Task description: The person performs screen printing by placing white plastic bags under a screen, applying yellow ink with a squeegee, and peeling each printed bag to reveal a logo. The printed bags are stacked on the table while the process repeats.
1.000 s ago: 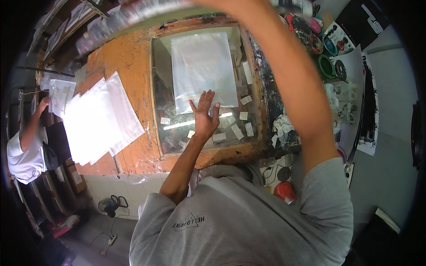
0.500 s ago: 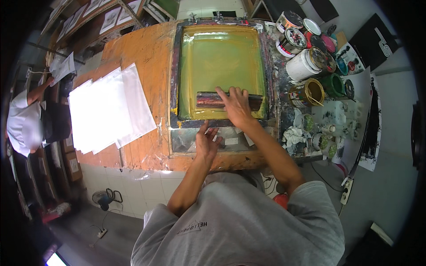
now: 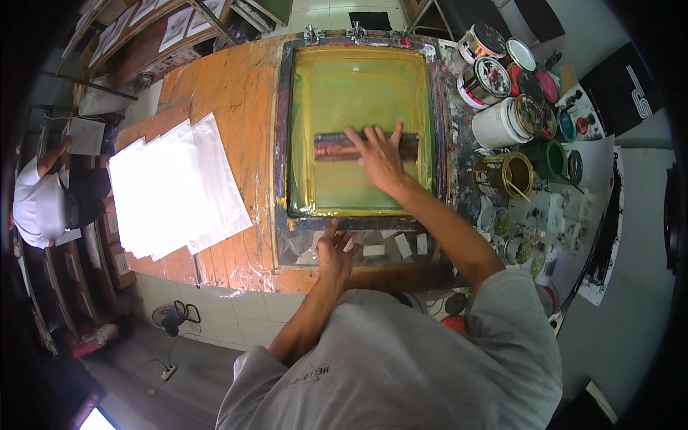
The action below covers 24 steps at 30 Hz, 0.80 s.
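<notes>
A silk-screen frame (image 3: 283, 129) with a dark rim and green mesh (image 3: 358, 89) lies on the wooden table, yellowish ink spread around the mesh edges. My right hand (image 3: 383, 161) reaches over the mesh, its fingers spread across the top of a dark, stained squeegee (image 3: 333, 148) that lies crosswise. At the frame's near rim is my left hand (image 3: 335, 256), palm partly up, thumb at the rim and other fingers curled beside it. It appears to hold that edge; exact finger contact is partly hidden.
Metal clamps (image 3: 356, 31) sit at the frame's far edge. White sheets (image 3: 165, 190) lie stacked on the table (image 3: 244, 93) at left. Paint cans (image 3: 485, 80) and an open ink tub (image 3: 505, 175) crowd the right side. Another person (image 3: 46, 193) holds a sheet at far left.
My right hand has pushed the squeegee away from me, toward the mesh's middle. My left hand stays at the near rim. The view has shifted slightly, and the person at left has moved their sheet.
</notes>
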Each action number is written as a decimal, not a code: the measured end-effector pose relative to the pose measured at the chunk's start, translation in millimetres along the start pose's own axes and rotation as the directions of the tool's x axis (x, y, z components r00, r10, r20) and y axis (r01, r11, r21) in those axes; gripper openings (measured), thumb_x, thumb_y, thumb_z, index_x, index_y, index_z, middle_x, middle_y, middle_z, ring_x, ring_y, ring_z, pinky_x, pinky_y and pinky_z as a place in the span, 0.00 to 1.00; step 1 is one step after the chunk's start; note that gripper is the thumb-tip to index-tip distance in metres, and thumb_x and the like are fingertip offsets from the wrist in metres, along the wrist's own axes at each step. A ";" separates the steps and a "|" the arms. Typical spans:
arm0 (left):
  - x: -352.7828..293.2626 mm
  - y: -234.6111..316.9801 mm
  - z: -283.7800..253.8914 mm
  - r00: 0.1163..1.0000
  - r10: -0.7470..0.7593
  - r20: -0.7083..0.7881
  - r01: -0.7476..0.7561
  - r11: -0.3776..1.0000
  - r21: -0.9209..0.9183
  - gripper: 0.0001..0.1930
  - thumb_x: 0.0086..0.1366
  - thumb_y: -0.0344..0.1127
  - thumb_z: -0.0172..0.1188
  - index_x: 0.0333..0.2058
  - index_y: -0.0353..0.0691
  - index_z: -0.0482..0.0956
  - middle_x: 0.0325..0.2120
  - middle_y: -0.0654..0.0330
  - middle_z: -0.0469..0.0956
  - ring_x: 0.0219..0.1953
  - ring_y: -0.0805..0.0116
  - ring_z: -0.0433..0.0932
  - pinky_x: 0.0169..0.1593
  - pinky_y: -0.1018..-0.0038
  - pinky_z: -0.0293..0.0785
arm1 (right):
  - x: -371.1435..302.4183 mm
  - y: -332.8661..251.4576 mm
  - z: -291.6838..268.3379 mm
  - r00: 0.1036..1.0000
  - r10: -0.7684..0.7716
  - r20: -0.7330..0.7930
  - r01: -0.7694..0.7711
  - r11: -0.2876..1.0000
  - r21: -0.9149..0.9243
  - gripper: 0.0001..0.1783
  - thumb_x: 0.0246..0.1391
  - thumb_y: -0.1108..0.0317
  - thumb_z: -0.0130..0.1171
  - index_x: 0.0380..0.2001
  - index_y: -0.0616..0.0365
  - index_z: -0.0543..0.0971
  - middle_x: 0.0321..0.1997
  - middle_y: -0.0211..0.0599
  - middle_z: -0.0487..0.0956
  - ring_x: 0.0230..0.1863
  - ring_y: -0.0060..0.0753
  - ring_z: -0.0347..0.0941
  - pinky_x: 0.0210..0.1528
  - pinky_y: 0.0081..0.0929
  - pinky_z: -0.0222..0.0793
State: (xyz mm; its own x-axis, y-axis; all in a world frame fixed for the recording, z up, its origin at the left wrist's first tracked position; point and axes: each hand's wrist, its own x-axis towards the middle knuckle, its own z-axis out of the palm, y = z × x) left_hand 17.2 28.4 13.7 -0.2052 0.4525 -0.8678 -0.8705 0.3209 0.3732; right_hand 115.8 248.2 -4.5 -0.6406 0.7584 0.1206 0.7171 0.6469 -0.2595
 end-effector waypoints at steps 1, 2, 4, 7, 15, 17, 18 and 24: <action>0.5 -0.6 -0.8 1.000 -0.001 -0.007 0.001 1.000 -0.002 0.28 0.68 0.50 0.63 0.61 0.44 0.69 0.48 0.56 0.64 0.58 0.54 0.68 0.66 0.37 0.57 | 21.5 12.8 2.6 1.000 0.008 -0.002 -0.008 1.000 -0.012 0.44 0.50 0.71 0.72 0.70 0.42 0.67 0.55 0.43 0.72 0.63 0.46 0.68 0.71 0.89 0.32; -4.5 1.7 3.4 1.000 0.002 -0.017 -0.002 1.000 0.009 0.27 0.67 0.50 0.64 0.59 0.46 0.69 0.46 0.58 0.66 0.55 0.55 0.70 0.61 0.41 0.62 | 45.0 25.9 6.5 1.000 0.013 -0.005 -0.013 1.000 -0.026 0.44 0.50 0.71 0.72 0.70 0.42 0.67 0.56 0.43 0.73 0.64 0.46 0.68 0.71 0.89 0.32; -7.0 3.4 6.9 0.998 0.008 -0.064 -0.006 1.000 0.025 0.27 0.67 0.50 0.64 0.59 0.46 0.70 0.43 0.59 0.67 0.54 0.56 0.70 0.59 0.44 0.65 | 92.7 52.1 8.9 0.999 0.018 -0.037 -0.020 0.999 -0.037 0.43 0.51 0.72 0.70 0.70 0.41 0.67 0.57 0.43 0.74 0.64 0.45 0.68 0.71 0.90 0.32; -2.9 0.4 0.5 0.997 0.021 -0.075 -0.020 1.000 0.023 0.23 0.67 0.49 0.66 0.53 0.44 0.71 0.41 0.58 0.68 0.50 0.57 0.72 0.54 0.46 0.71 | 158.2 85.2 7.9 0.994 0.013 -0.110 -0.020 0.998 -0.061 0.41 0.52 0.75 0.67 0.70 0.40 0.68 0.56 0.41 0.75 0.64 0.45 0.69 0.69 0.91 0.34; 2.1 -6.1 -12.8 0.999 0.050 -0.010 -0.050 0.999 -0.006 0.17 0.66 0.48 0.69 0.41 0.50 0.71 0.37 0.65 0.72 0.48 0.61 0.74 0.52 0.49 0.70 | 185.8 114.4 -18.1 0.972 -0.001 0.237 -0.051 0.976 0.213 0.46 0.50 0.60 0.76 0.72 0.38 0.67 0.60 0.46 0.78 0.65 0.52 0.72 0.67 0.72 0.55; -5.3 0.8 -8.7 0.998 0.062 0.008 -0.062 0.998 -0.006 0.17 0.66 0.46 0.69 0.40 0.49 0.70 0.36 0.63 0.73 0.47 0.58 0.76 0.54 0.47 0.71 | 144.3 86.5 -31.7 0.959 -0.027 0.281 -0.027 0.982 0.186 0.46 0.50 0.59 0.76 0.72 0.38 0.67 0.59 0.49 0.79 0.63 0.55 0.73 0.66 0.64 0.60; -8.9 2.2 -9.0 0.997 0.071 0.026 -0.070 0.997 -0.008 0.16 0.67 0.46 0.69 0.40 0.49 0.70 0.36 0.63 0.73 0.47 0.58 0.76 0.54 0.46 0.71 | 120.3 69.9 -44.3 0.942 -0.040 0.333 -0.028 0.980 0.197 0.46 0.50 0.59 0.76 0.72 0.38 0.67 0.58 0.49 0.79 0.63 0.54 0.73 0.65 0.63 0.60; -36.6 24.2 -6.7 0.972 0.145 0.183 -0.154 0.987 0.037 0.16 0.73 0.49 0.61 0.45 0.43 0.72 0.37 0.56 0.77 0.53 0.51 0.78 0.59 0.43 0.72 | -41.1 -40.1 -110.5 0.989 -0.056 0.138 0.028 0.980 0.196 0.34 0.60 0.69 0.62 0.69 0.42 0.71 0.47 0.43 0.74 0.53 0.46 0.70 0.58 0.52 0.56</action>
State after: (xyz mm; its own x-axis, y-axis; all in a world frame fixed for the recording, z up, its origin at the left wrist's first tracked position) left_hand 0.7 14.1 52.3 -0.2438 0.6387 -0.7298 -0.8112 0.2781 0.5144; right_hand 143.8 200.0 106.8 -0.7113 0.7029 0.0011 0.6314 0.6396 -0.4384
